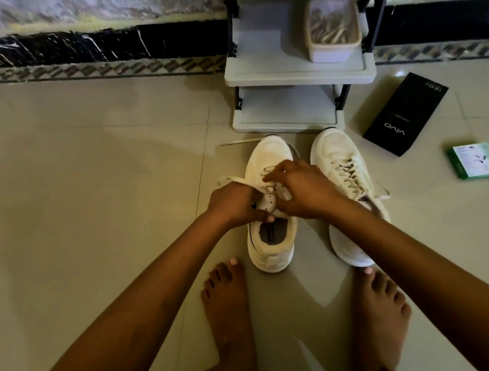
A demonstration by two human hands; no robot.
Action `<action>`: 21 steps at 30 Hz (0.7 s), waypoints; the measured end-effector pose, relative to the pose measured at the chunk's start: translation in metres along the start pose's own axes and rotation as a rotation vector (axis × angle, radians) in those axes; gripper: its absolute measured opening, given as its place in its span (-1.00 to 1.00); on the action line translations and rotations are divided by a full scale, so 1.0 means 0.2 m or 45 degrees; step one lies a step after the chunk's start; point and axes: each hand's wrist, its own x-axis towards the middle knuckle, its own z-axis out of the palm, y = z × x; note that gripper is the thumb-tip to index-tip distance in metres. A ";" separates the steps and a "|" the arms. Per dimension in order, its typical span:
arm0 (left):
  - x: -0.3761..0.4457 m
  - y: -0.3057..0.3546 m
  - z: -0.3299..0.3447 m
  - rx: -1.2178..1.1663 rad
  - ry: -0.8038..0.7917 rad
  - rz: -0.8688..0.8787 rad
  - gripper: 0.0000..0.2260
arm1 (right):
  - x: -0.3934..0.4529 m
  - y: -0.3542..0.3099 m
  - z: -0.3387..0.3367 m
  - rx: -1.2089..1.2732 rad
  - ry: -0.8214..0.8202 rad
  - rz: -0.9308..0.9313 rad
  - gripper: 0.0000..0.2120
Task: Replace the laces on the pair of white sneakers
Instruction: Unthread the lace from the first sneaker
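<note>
Pale beige floor tiles (88, 169) with thin grout lines fill most of the view and shine faintly under dim, warm light. A patterned border strip (94, 69) runs along the base of the wall, under a black marbled skirting band (48, 48); above that the wall (59, 7) is mottled grey-white. A small grey two-tier shelf unit (298, 74) with black posts stands against the wall.

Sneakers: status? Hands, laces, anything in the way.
Both hands on left sneaker: left hand and right hand pinching its lace. Right sneaker fully laced, untouched. Nothing blocking.
</note>
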 end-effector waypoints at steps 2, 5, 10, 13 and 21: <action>0.00 0.00 0.00 0.005 -0.002 0.001 -0.58 | -0.02 0.01 0.03 -0.190 0.061 0.045 -0.58; 0.00 0.01 0.01 -0.010 0.020 -0.008 -0.55 | -0.01 0.00 0.07 -0.348 0.299 0.001 -0.71; -0.03 0.03 0.04 -0.033 0.103 -0.045 -0.56 | -0.01 -0.01 -0.03 0.291 0.219 0.035 -0.79; -0.04 0.03 0.04 -0.035 0.114 -0.051 -0.56 | -0.04 0.00 -0.14 0.821 0.126 -0.154 -0.84; -0.05 0.02 0.05 -0.108 0.116 -0.049 -0.53 | -0.03 0.04 0.03 -0.176 0.057 0.017 -0.52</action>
